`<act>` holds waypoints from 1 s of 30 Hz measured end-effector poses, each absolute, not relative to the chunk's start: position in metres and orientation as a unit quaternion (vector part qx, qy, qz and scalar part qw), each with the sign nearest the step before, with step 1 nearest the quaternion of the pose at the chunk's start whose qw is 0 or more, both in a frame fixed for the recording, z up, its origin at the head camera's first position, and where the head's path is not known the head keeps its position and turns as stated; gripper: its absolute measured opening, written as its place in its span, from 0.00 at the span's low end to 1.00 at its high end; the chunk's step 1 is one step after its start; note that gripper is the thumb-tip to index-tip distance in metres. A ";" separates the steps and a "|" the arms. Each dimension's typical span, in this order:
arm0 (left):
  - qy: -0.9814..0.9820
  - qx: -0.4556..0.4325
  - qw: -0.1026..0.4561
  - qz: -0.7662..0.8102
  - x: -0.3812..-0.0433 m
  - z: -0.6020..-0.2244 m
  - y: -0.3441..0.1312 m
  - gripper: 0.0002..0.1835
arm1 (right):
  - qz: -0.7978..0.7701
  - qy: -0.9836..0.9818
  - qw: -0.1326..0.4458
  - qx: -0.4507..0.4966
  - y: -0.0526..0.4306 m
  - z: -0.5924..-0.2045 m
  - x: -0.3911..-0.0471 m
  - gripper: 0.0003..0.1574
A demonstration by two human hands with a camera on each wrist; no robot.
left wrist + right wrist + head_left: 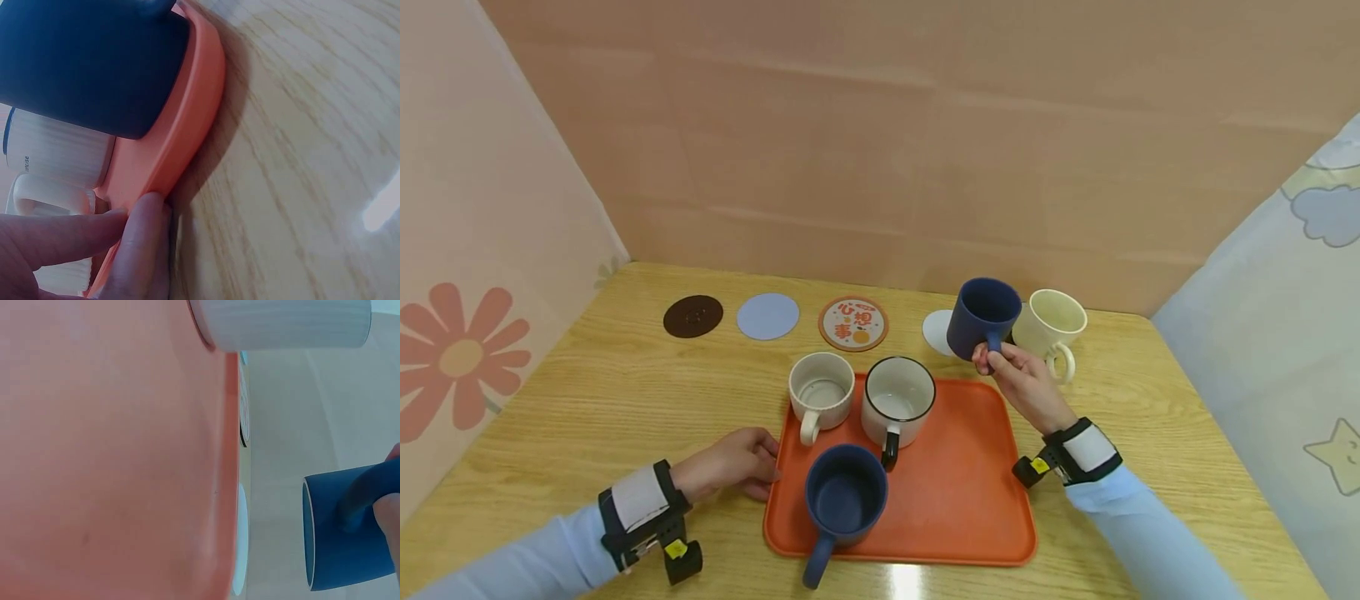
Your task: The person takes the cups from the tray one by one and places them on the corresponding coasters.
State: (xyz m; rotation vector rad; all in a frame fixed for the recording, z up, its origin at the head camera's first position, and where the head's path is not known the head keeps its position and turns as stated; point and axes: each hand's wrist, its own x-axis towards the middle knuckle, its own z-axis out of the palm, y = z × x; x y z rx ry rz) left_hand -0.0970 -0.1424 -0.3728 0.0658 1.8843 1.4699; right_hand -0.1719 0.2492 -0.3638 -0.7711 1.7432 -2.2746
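Note:
My right hand (1026,383) grips a dark blue mug (973,321) by its handle, near the white coaster (937,332) at the back right. In the right wrist view, that blue mug (350,534) is lifted, its pale-ringed base showing. My left hand (733,467) holds the left rim of an orange tray (958,508); in the left wrist view, thumb and finger pinch the rim (150,178). On the tray stand a cream mug (831,408), a white mug with a black handle (891,421) and a second dark blue mug (850,508).
A pale yellow mug (1045,333) stands just right of the lifted mug. Along the back of the wooden table (625,375) lie a dark brown coaster (692,317), a pale lilac coaster (767,317) and a printed coaster (853,323). Cloth backdrops rise behind and on both sides.

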 end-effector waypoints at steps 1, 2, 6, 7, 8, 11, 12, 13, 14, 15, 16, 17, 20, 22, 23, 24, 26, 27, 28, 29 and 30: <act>0.733 0.023 0.367 0.572 -0.097 -0.373 -0.142 0.17 | -0.766 0.583 0.085 -0.258 0.248 -0.365 -0.174 0.15; 0.733 0.023 0.366 0.573 -0.097 -0.373 -0.142 0.17 | -0.769 0.579 0.085 -0.257 0.247 -0.366 -0.177 0.15; 0.731 0.027 0.368 0.574 -0.096 -0.372 -0.143 0.16 | -0.779 0.571 0.081 -0.246 0.244 -0.370 -0.185 0.16; 0.731 0.028 0.368 0.574 -0.096 -0.372 -0.142 0.16 | -0.780 0.573 0.081 -0.239 0.243 -0.370 -0.187 0.16; 0.731 0.029 0.367 0.574 -0.096 -0.372 -0.142 0.16 | -0.781 0.575 0.082 -0.231 0.243 -0.370 -0.188 0.15; 0.730 0.029 0.367 0.576 -0.096 -0.372 -0.142 0.16 | -0.785 0.575 0.088 -0.213 0.242 -0.370 -0.191 0.16; 0.730 0.029 0.367 0.576 -0.096 -0.372 -0.142 0.16 | -0.786 0.575 0.090 -0.210 0.242 -0.371 -0.193 0.16; 0.730 0.029 0.366 0.576 -0.096 -0.372 -0.142 0.16 | -0.787 0.575 0.091 -0.207 0.242 -0.371 -0.194 0.16; 0.730 0.030 0.367 0.576 -0.096 -0.372 -0.142 0.16 | -0.787 0.574 0.091 -0.205 0.242 -0.372 -0.196 0.16; 0.729 0.030 0.367 0.576 -0.097 -0.371 -0.142 0.16 | -0.787 0.574 0.093 -0.204 0.242 -0.372 -0.197 0.16; 0.730 0.031 0.367 0.576 -0.097 -0.371 -0.142 0.16 | -0.788 0.575 0.092 -0.202 0.241 -0.373 -0.199 0.16; 0.730 0.031 0.368 0.575 -0.097 -0.371 -0.142 0.16 | -0.787 0.576 0.093 -0.198 0.241 -0.373 -0.200 0.16; 0.730 0.032 0.369 0.575 -0.097 -0.370 -0.142 0.16 | -0.785 0.583 0.093 -0.187 0.241 -0.375 -0.204 0.15; 0.730 0.032 0.368 0.575 -0.097 -0.370 -0.142 0.16 | -0.786 0.582 0.094 -0.183 0.240 -0.376 -0.206 0.16; 0.729 0.031 0.368 0.576 -0.097 -0.371 -0.142 0.16 | -0.788 0.581 0.095 -0.180 0.240 -0.376 -0.207 0.16; 0.729 0.030 0.369 0.576 -0.097 -0.371 -0.142 0.16 | -0.789 0.579 0.095 -0.180 0.239 -0.376 -0.209 0.15; 0.730 0.029 0.369 0.575 -0.097 -0.371 -0.142 0.16 | -0.793 0.575 0.096 -0.178 0.238 -0.377 -0.211 0.15; 0.730 0.028 0.369 0.574 -0.097 -0.371 -0.142 0.16 | -0.795 0.572 0.097 -0.178 0.238 -0.377 -0.212 0.15; 0.731 0.028 0.369 0.574 -0.097 -0.371 -0.142 0.16 | -0.796 0.571 0.097 -0.175 0.237 -0.377 -0.213 0.15; 0.731 0.027 0.369 0.573 -0.097 -0.371 -0.142 0.16 | -0.798 0.569 0.098 -0.174 0.237 -0.378 -0.214 0.16; 0.732 0.027 0.369 0.573 -0.097 -0.371 -0.142 0.16 | -0.799 0.568 0.098 -0.172 0.237 -0.378 -0.214 0.16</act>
